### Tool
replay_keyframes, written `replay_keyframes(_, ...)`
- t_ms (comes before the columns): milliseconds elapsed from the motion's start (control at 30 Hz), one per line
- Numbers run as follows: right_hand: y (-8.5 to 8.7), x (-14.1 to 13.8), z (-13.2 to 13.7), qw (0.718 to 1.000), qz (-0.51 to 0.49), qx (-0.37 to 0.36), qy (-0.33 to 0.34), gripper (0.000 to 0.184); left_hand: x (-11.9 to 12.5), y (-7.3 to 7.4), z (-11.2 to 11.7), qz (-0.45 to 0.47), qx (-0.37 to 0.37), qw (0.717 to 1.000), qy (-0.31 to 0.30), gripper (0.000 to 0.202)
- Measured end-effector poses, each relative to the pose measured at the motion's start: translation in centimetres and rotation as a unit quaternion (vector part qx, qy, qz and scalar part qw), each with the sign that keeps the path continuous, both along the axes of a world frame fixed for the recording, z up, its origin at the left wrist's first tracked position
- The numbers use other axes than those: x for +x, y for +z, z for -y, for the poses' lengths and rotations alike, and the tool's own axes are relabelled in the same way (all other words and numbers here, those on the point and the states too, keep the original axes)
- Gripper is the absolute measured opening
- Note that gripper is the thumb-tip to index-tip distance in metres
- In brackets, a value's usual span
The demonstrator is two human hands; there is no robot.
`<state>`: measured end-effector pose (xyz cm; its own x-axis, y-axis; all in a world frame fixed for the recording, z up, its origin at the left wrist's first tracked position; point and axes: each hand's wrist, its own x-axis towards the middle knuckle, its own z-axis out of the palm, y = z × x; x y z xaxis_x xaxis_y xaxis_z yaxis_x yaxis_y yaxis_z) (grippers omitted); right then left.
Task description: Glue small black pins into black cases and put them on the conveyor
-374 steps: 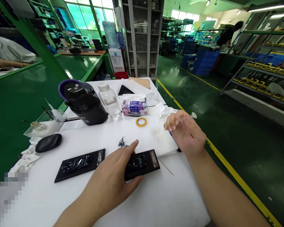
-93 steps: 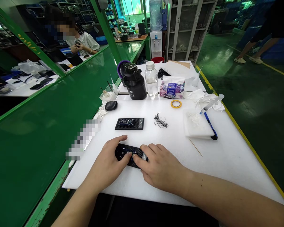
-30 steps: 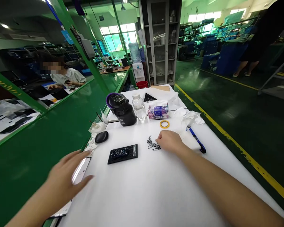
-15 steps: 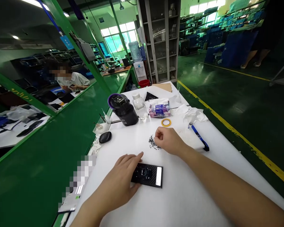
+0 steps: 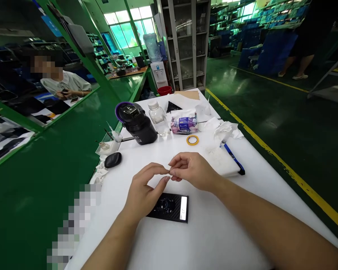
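A: Where is the black plate [image 5: 169, 209]?

B: Flat on the white bench [image 5: 214, 225], toward the near edge. Maybe it lies there because it's easy to reach.

A: What is it like?

B: It looks hard. It has thin slanted lines, a shiny bumpy shape on top, and a bright white strip [image 5: 183, 208] at its right end.

A: Is the left hand [image 5: 146, 183] touching it?

B: I can't tell. The hand hides the plate's left end. Its grip is narrow, with a little gap between thumb and first finger.

A: And the right hand [image 5: 194, 172]?

B: Its grip is pinched close, and its fingertips meet the left ones over the plate's far side. I can't see if something tiny is in between. Meeting like that probably helps both hands be steady.

A: What's farther out?

B: A flat white pad [image 5: 224, 161] near the right edge, with a thin blue tool [image 5: 233, 157] beside it. A smooth, round black case [image 5: 113, 160] sits by the left edge.

A: And toward the far edge?

B: A yellow tape ring [image 5: 192, 144], lying flat. A fat black jug [image 5: 141, 127] stands by the far left corner, then a see-through bottle [image 5: 159, 120], then a shiny tissue packet [image 5: 184, 124]. Perhaps they're back there to give the hands room.
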<state>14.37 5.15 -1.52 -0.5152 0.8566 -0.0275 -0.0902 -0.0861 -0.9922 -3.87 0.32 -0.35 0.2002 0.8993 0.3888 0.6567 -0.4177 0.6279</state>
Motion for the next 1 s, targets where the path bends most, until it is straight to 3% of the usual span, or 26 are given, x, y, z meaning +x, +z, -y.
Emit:
replay_keyframes(133, -0.1, -0.1, 0.2, 0.999, -0.005, -0.023, 0.035, 0.011, -0.6, 0.0, 0.0, -0.008, 0.007, 0.999, -0.036, 0.011)
replay_keyframes(300, 0.1, 0.3, 0.2, 0.994, -0.037, -0.080, 0.069, 0.017, -0.7, 0.4, 0.1, -0.040, 0.081, 0.993, -0.073, 0.015)
replay_keyframes(433, 0.4, 0.2, 0.2, 0.982, -0.101, -0.135, 0.083, 0.026, -0.5, 0.4, 0.7, -0.026, 0.138, 0.990, -0.011, 0.016)
replay_keyframes(567, 0.4, -0.3, 0.6, 0.990, -0.073, -0.111, 0.056, 0.018, -0.5, 0.0, 1.0, 0.007, 0.193, 0.978, 0.079, 0.014)
replay_keyframes(867, 1.0, -0.7, 1.3, 0.992, -0.062, -0.101, 0.045, 0.013, -0.2, -0.2, 0.8, 0.005, 0.172, 0.984, 0.038, 0.015)
replay_keyframes(1000, 0.5, -0.6, 1.1, 0.996, -0.044, -0.076, 0.036, 0.011, -0.3, -0.2, 0.9, 0.011, 0.124, 0.992, 0.026, 0.013)
